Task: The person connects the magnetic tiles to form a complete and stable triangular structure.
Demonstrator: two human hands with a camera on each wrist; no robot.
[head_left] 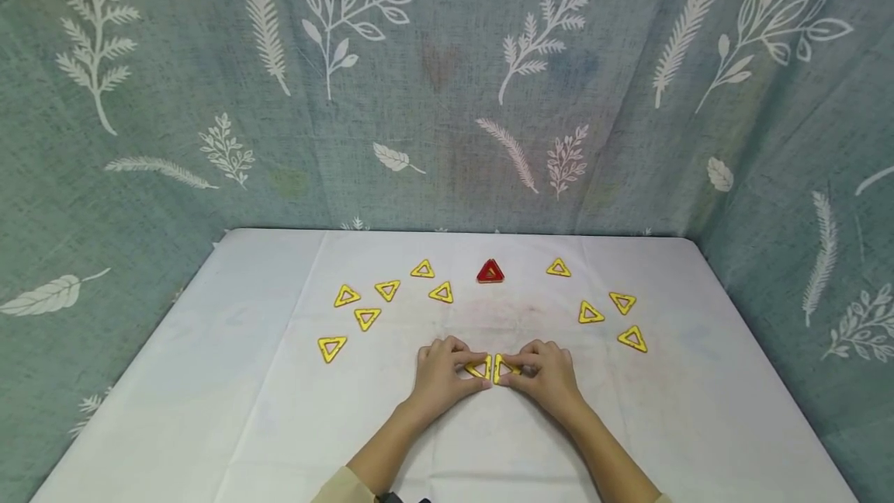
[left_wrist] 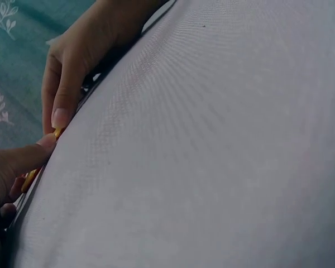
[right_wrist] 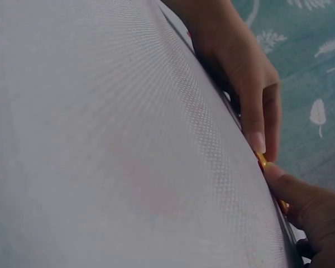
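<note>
Near the middle of the table my left hand (head_left: 447,372) pinches a yellow triangle frame (head_left: 479,369) between thumb and fingers. Facing it, my right hand (head_left: 546,376) pinches a second yellow triangle frame (head_left: 504,369). The two triangles stand side by side, their straight edges parallel with a thin gap between them in the head view. In the left wrist view the left thumb (left_wrist: 33,156) lies against the edge of a yellow piece. From the right wrist view, the right thumb (right_wrist: 296,187) presses a yellow edge too. Fingers partly cover both triangles' outer corners.
A red triangle (head_left: 490,272) lies at the back middle. Several yellow triangles (head_left: 332,348) are scattered to the left, and several more yellow triangles (head_left: 632,338) to the right. The white table (head_left: 209,410) ends at a leaf-patterned curtain (head_left: 433,99) behind.
</note>
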